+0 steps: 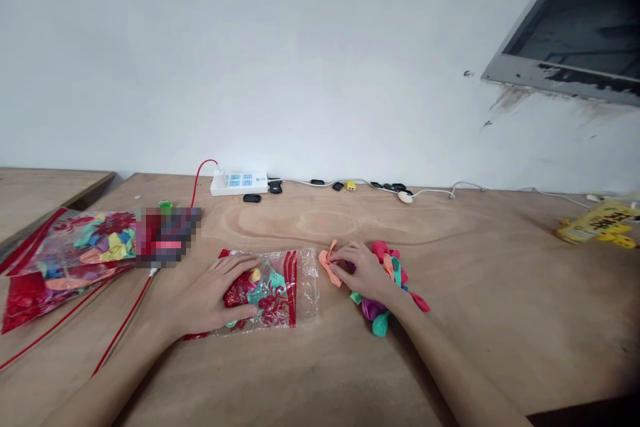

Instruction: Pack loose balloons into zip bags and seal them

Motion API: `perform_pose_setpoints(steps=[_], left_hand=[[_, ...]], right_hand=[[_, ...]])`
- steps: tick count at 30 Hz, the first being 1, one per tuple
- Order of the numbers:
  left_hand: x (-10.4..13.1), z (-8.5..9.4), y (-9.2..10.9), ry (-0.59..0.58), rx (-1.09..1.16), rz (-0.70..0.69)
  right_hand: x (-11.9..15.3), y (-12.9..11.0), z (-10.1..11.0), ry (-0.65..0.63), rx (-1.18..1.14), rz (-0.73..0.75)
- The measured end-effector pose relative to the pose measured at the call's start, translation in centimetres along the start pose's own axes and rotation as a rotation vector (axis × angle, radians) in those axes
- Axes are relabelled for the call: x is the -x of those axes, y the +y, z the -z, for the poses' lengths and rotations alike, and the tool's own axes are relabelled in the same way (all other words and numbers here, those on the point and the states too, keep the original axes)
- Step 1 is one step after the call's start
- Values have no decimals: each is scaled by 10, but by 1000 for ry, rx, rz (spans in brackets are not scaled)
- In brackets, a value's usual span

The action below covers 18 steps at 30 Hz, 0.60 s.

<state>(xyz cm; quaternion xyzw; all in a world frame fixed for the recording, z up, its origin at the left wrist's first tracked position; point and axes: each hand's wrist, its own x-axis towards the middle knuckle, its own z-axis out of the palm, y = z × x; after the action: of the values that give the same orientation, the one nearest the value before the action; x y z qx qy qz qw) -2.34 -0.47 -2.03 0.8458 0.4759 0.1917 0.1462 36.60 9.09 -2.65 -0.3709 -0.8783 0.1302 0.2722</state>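
A clear plastic bag (306, 280) with red print lies flat on the wooden table, a few balloons showing inside. My left hand (225, 290) rests on its left part, fingers laid out and thumb apart, pressing on the plastic. To the right of the bag, my right hand (363, 270) pinches an orange balloon (329, 265), uninflated, between thumb and fingers. Beneath and beside that hand is a loose heap of uninflated balloons (380, 323) in red, green, purple and blue. My right hand and wrist cover part of the heap.
More printed bags of balloons (107, 240) lie at the left, beside a pixelated dark device with a red cable (125, 320). Along the wall stand a white power strip (240, 183), small black pieces and a white cord (435, 191). A yellow package (595, 223) lies far right.
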Motion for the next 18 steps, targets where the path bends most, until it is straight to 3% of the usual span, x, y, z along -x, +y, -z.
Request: perform_pose_setpoints(steps=[3,8,14,18], left_hand=[[0,1,1,-4,-1,5],[0,0,0,-11,10,6],[0,-1,0,-30,6,21],[0,0,1,-25,19,10]], right_hand=[[0,1,-6,16,9,-6],[-5,-6,-11,180,-99,-186],[-3,-20,-8,-40,-13,47],[0,-31,1,-108,69,127]])
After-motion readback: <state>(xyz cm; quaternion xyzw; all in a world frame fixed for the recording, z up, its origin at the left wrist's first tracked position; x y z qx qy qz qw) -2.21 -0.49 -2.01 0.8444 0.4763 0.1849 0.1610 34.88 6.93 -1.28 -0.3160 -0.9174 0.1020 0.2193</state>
